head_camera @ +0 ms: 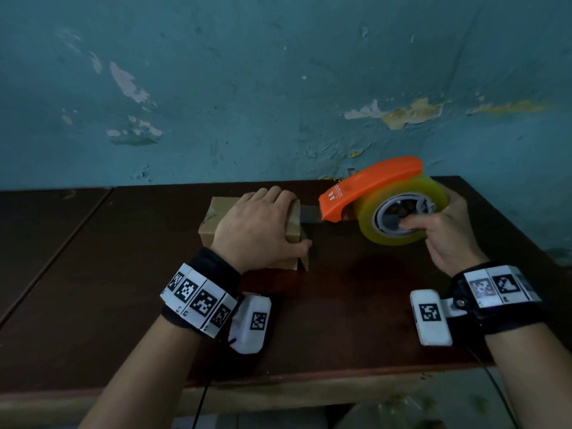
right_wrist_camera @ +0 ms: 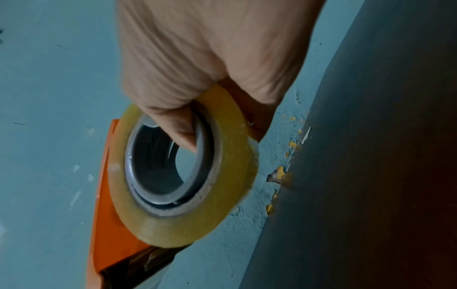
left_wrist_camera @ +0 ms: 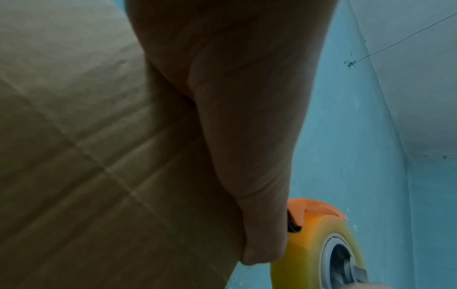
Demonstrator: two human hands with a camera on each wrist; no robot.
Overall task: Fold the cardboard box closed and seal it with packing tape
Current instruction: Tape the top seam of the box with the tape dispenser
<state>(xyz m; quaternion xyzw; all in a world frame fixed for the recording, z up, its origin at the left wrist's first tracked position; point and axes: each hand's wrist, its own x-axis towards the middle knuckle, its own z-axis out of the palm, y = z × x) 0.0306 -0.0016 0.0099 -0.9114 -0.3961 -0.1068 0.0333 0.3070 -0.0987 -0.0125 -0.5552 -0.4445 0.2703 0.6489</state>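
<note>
A small cardboard box (head_camera: pixel 213 226) lies on the dark table (head_camera: pixel 356 289). My left hand (head_camera: pixel 263 226) lies over its top; the fingers bend over the right end and the thumb (left_wrist_camera: pixel 247 136) presses the near side of the box (left_wrist_camera: pixel 74 136). To the right, my right hand (head_camera: pixel 442 233) grips an orange tape dispenser (head_camera: pixel 368 188) holding a yellowish roll of tape (head_camera: pixel 371 230), thumb hooked in the core (right_wrist_camera: pixel 158 162). A short strip of tape (head_camera: pixel 309 214) spans from the dispenser's mouth to the box's right end. The right hand (right_wrist_camera: pixel 197 58) holds the roll (right_wrist_camera: pixel 185 224) just above the table.
A blue wall with peeling paint (head_camera: pixel 278 103) rises right behind the table. A seam (head_camera: pixel 55 252) splits the tabletop at the left, and the front edge (head_camera: pixel 278 388) runs near my forearms. Thin cables (head_camera: pixel 201 400) hang below the wrists.
</note>
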